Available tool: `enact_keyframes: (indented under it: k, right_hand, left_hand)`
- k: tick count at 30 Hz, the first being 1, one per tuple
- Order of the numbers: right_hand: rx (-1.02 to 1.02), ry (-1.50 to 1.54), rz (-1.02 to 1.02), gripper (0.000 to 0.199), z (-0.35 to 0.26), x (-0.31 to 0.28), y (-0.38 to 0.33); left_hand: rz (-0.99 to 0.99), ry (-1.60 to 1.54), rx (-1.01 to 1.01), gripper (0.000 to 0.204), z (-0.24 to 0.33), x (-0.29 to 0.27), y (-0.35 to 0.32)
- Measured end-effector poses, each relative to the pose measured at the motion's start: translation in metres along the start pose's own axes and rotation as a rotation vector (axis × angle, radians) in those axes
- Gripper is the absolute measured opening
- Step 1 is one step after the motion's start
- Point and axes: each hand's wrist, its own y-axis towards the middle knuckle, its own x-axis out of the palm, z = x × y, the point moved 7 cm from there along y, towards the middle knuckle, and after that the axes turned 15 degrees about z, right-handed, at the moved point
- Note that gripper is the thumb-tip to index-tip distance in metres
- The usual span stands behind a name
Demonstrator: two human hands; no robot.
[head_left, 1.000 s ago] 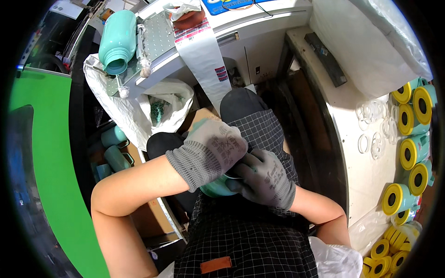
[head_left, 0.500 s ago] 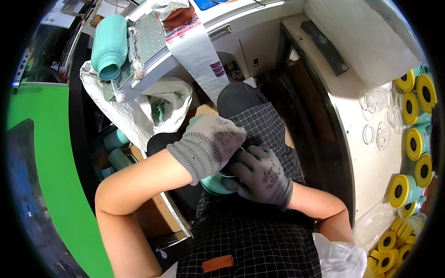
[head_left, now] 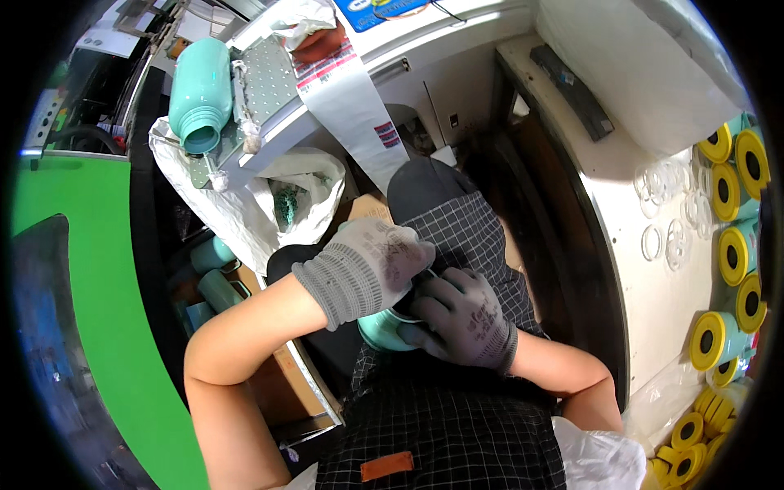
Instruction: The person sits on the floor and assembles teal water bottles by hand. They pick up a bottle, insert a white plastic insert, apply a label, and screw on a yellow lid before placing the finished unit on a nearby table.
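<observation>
Over my lap lies a mint-green bottle (head_left: 382,330), tilted, with part of its body showing below my gloved fingers. My right hand (head_left: 461,314), in a grey knit glove, is wrapped around its upper end. Just above and to the left, my left hand (head_left: 376,257) is closed in a fist near the bottle's mouth. A thin pale edge shows between the two hands. Whatever the left fist grips is mostly hidden, though a bit of green peeks out behind its knuckles. The bottle's opening is covered by both hands.
Another mint-green bottle (head_left: 202,94) lies on a perforated table at upper left, above a white bag (head_left: 245,216) holding green scraps. More green bottles (head_left: 219,290) sit at left. Clear rings (head_left: 652,243) and yellow-ended bottles (head_left: 712,341) are on the right-hand bench.
The view has shifted slightly, so the surroundings sit a little lower and to the right. Both hands stay at the bottle, with only a small shift of the left fist.
</observation>
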Motion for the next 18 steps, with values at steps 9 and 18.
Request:
enact_keyframes:
  k: [9,18]
  right_hand:
    - [0.449,0.426,0.402,0.021,0.061,-0.045,0.035]
    - [0.784,0.766,0.183,0.048,0.144,0.026,0.118]
  left_hand:
    - [0.895,-1.113,-1.109,0.093,-0.244,0.1,-0.007]
    - [0.766,-1.366,-0.604,0.057,-0.164,0.056,-0.025]
